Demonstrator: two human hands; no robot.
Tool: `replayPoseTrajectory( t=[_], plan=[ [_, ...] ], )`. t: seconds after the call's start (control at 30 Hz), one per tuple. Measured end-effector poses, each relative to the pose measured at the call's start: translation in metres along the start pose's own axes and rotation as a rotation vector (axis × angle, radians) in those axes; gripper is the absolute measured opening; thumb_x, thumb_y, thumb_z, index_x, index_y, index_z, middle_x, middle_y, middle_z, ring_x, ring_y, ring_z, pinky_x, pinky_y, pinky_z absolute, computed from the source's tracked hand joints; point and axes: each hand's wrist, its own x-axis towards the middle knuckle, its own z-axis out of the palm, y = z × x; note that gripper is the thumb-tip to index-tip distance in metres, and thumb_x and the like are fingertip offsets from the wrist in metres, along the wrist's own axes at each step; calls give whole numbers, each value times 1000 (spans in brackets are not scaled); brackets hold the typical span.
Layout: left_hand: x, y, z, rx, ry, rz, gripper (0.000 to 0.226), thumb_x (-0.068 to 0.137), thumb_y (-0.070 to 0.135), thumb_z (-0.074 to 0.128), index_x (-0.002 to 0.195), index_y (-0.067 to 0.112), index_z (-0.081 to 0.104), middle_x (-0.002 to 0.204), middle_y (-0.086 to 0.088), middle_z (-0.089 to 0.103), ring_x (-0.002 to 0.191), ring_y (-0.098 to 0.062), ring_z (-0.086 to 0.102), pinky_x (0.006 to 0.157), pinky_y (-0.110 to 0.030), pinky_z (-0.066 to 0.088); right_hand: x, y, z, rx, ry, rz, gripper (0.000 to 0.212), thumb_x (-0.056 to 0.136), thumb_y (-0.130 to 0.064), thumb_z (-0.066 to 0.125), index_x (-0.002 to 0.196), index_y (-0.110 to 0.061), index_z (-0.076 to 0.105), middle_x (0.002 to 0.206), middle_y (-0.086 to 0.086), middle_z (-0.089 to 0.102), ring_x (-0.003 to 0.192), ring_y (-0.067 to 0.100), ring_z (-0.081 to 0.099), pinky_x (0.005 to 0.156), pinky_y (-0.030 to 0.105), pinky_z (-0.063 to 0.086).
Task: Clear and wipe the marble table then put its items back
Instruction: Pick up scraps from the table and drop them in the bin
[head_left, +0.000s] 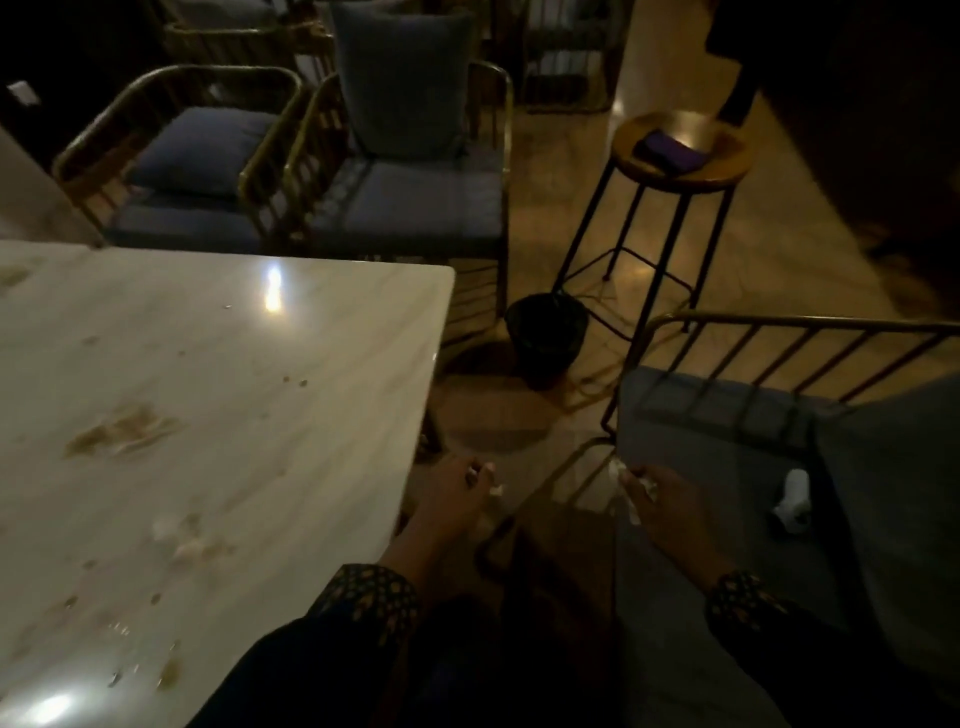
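Note:
The white marble table (291, 332) fills the left half of the view, its top marked with brown stains, crumbs and small scraps of tissue (179, 535). Both hands are off the table, to the right of its near edge, above the floor. My left hand (452, 499) pinches small white bits of paper at its fingertips. My right hand (665, 493) grips a crumpled white tissue (626, 486). Both sleeves are dark with a gold pattern.
A black waste bin (545, 338) stands on the floor past the table's right corner. A round wooden stool (724, 174) bears a dark purple object (672, 150). Cushioned metal-frame chairs (405, 197) stand behind the table. A grey chair (727, 457) at right holds a small white object (792, 501).

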Motion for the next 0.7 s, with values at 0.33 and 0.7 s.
replayPoseTrajectory(
  t=[0.33,0.7],
  plan=[
    [216,53,26,-106,-199,-27,19,99,33,50,101,15,54,93,-4,57,89,-21,58,71,-30,47,181,-15,2,22,12,47,9,95,-33,56,96,-24,57,87,-9,61,78,9,61,60,12,44],
    [476,59,44,-31,-181,-128,21,96,22,54,76,17,48,79,0,49,82,-20,53,73,-27,38,439,15,66,-120,-108,114,10,98,-25,54,99,-18,62,92,-7,56,88,15,56,71,22,38]
  ],
)
